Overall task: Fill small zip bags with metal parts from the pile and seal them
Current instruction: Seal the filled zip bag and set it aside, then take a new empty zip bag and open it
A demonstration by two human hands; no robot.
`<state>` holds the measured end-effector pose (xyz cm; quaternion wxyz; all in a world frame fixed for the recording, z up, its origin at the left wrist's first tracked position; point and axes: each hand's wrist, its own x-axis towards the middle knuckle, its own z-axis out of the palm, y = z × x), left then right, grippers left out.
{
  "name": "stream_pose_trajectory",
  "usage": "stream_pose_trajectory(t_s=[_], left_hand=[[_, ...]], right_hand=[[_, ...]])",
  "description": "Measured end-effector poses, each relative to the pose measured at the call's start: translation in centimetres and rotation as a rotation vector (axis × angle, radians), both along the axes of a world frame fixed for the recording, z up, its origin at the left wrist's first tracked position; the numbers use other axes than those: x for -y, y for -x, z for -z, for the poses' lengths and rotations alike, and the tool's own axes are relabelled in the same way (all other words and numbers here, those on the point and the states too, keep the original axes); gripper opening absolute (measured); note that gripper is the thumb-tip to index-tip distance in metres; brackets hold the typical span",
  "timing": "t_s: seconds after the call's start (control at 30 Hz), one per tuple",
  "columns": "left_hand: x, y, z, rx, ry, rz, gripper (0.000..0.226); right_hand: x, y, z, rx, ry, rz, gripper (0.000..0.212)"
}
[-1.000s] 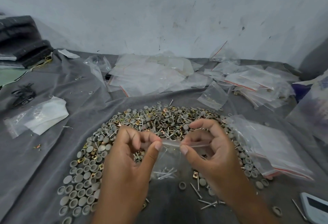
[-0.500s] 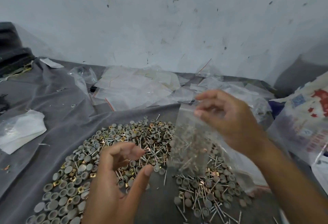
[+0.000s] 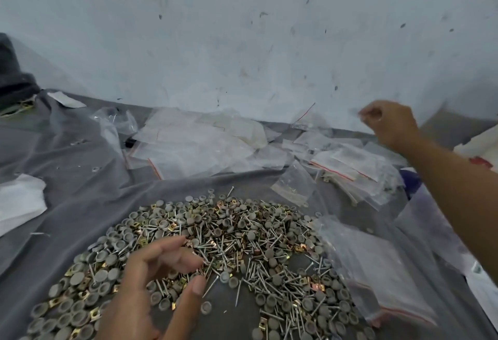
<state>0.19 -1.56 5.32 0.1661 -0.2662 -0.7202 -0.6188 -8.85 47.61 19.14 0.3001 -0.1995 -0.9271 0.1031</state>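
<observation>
A pile of metal parts (image 3: pixel 242 245) lies on the grey cloth (image 3: pixel 80 178): grey round caps, nails and brass square clips. My left hand (image 3: pixel 151 285) hovers over the pile's near left side with relaxed, spread fingers and holds nothing. Far to the right, my right hand (image 3: pixel 390 124) is raised near the wall, above a heap of filled zip bags (image 3: pixel 350 167); its fingers are curled and no bag shows in them. One small filled bag (image 3: pixel 293 186) lies alone just beyond the pile.
A stack of empty zip bags (image 3: pixel 377 272) lies right of the pile. More clear bags (image 3: pixel 199 142) are heaped at the back by the white wall. A white packet (image 3: pixel 18 202) sits at the left edge.
Both hands were pinching a bag's top over the pile. My right hand then carried the bag up and away to the right; it now holds no bag. My left hand let go.
</observation>
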Motion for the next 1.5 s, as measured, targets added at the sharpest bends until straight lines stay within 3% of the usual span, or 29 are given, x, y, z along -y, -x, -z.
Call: stream_pose_trajectory(t_s=[0.1,0.23,0.3,0.37,0.43,0.5,0.6,0.67,0.77,0.9,1.0,1.07,1.2,1.37,1.5], left_hand=[[0.1,0.1,0.1,-0.031,0.043,0.01,0.048],[-0.1,-0.2,0.0,-0.05,0.066,0.02,0.046],[-0.2,-0.6,-0.3,-0.051,0.091,0.021,0.043],[-0.4,-1.0,-0.6,-0.021,0.107,0.024,0.041],[-0.6,-1.3,-1.0,0.013,0.118,0.027,0.042],[-0.7,-1.6,-1.2,0.022,0.142,0.026,0.045],[-0.6,-1.9,-1.2,0.037,0.131,0.008,0.046],[-0.5,-2.1,-1.0,0.071,0.108,0.011,0.043],[-0.4,-2.2,-0.9,0.081,0.114,0.022,0.041],[-0.5,-2.4,-1.1,0.105,0.128,0.04,0.041],[-0.6,-2.6,-1.1,0.135,0.133,0.063,0.042],[-0.6,-2.7,-1.2,0.144,0.129,0.074,0.042],[-0.4,-2.4,-1.3,0.139,0.107,0.075,0.04],[-0.9,-2.7,-1.4,0.126,0.204,0.092,0.034],[-1.4,-3.3,-1.3,0.167,0.254,0.125,0.03]], right_hand=[[-0.9,-1.7,4.4,0.1,0.074,0.061,0.013],[0.2,-6.3,6.8,-0.021,0.118,0.051,0.01],[1.7,-9.6,7.6,0.011,0.117,0.014,0.01],[3.3,-13.5,8.8,0.216,0.159,-0.059,0.013],[4.8,-17.2,10.3,0.544,0.218,-0.144,0.018],[6.0,-20.3,12.1,0.787,0.216,-0.169,0.042],[6.9,-23.3,14.2,0.902,0.187,-0.15,0.073],[7.5,-24.3,14.5,0.86,0.192,-0.163,0.062],[7.7,-25.4,13.6,0.689,0.213,-0.199,0.026],[8.0,-25.9,11.8,0.519,0.135,-0.168,0.034],[9.1,-25.7,12.5,0.698,0.002,-0.094,0.033],[9.6,-25.6,13.0,0.674,-0.027,-0.083,0.022],[10.2,-25.9,11.4,0.372,0.107,-0.014,0.032],[16.0,-23.7,8.2,0.03,0.38,-0.158,0.002],[21.5,-20.0,7.8,-0.058,0.625,-0.224,0.016]])
